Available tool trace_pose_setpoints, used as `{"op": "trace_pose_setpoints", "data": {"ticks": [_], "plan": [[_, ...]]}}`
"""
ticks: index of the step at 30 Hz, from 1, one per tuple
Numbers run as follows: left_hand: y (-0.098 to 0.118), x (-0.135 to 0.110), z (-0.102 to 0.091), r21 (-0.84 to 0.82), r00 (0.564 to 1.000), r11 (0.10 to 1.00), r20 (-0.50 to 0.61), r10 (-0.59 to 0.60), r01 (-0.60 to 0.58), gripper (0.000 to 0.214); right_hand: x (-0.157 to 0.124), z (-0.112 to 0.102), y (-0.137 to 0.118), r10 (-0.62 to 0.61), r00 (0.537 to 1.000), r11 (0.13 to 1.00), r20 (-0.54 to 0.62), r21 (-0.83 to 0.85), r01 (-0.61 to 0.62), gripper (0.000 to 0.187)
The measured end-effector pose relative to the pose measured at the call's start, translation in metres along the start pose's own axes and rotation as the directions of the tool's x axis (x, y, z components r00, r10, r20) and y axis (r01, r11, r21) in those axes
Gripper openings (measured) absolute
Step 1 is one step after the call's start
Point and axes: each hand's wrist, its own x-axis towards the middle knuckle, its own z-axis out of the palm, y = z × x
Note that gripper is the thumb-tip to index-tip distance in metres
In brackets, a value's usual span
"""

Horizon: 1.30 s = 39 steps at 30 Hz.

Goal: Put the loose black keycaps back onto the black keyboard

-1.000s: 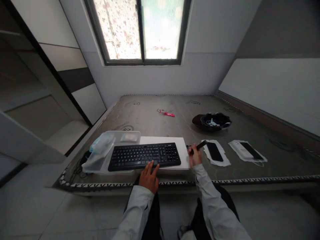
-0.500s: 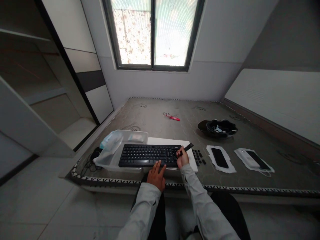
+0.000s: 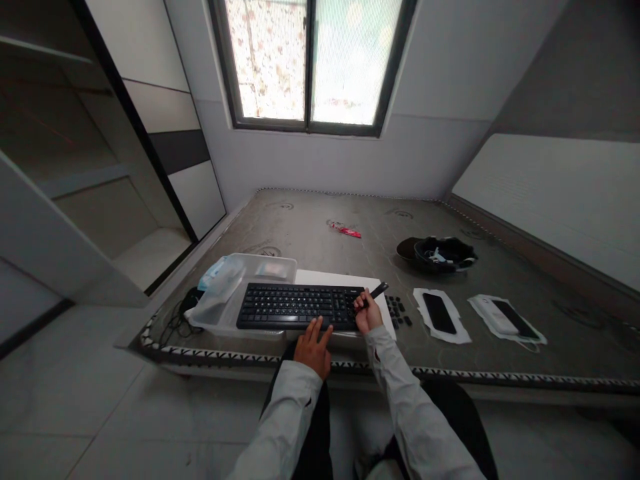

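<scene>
A black keyboard lies across a clear plastic container and a white board. My left hand rests with fingers spread on the keyboard's near edge. My right hand is closed around a slim black stick-like tool, over the number pad end. One end of the tool points up and right; its lower end is hidden by my fingers, so its kind is unclear. Several small black keycaps lie just right of the board.
The clear plastic container holds a blue-and-white packet at left. A black cable lies beside it. Rightward are a phone on white cloth, another phone with a white device, and a black cap. A red item lies farther back on the mattress.
My right hand has turned slightly, and the tool's upper end has shifted a little up. My left hand stays on the keyboard edge. The whole view has tilted slightly.
</scene>
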Motion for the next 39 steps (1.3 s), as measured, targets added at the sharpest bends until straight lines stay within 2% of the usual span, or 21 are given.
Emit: {"op": "trace_pose_setpoints", "data": {"ticks": [7, 19, 26, 32, 39], "plan": [[0.001, 0.000, -0.001, 0.005, 1.000, 1.000, 0.004, 0.002, -0.002, 0.068, -0.002, -0.002, 0.003, -0.080, 0.996, 0.996, 0.027, 0.042, 0.079, 0.038], [0.004, 0.001, -0.005, 0.006, 1.000, 1.000, 0.011, -0.013, 0.013, 0.067, 0.005, 0.012, 0.004, -0.064, 0.997, 0.979, 0.044, -0.191, 0.072, 0.044], [0.004, 0.001, -0.005, 0.009, 0.999, 1.000, 0.033, -0.017, 0.017, 0.067, 0.005, 0.004, 0.003, -0.041, 0.994, 0.980, 0.098, -0.191, 0.060, 0.046], [0.005, 0.000, -0.006, 0.002, 0.999, 1.000, 0.033, -0.028, 0.028, 0.067, -0.008, 0.000, 0.008, -0.102, 0.985, 0.977, 0.138, -0.172, 0.125, 0.041], [0.007, 0.000, -0.009, 0.010, 0.999, 0.999, 0.034, -0.035, 0.034, 0.068, -0.015, -0.008, 0.015, -0.138, 0.972, 0.954, 0.188, -0.238, 0.182, 0.040]]}}
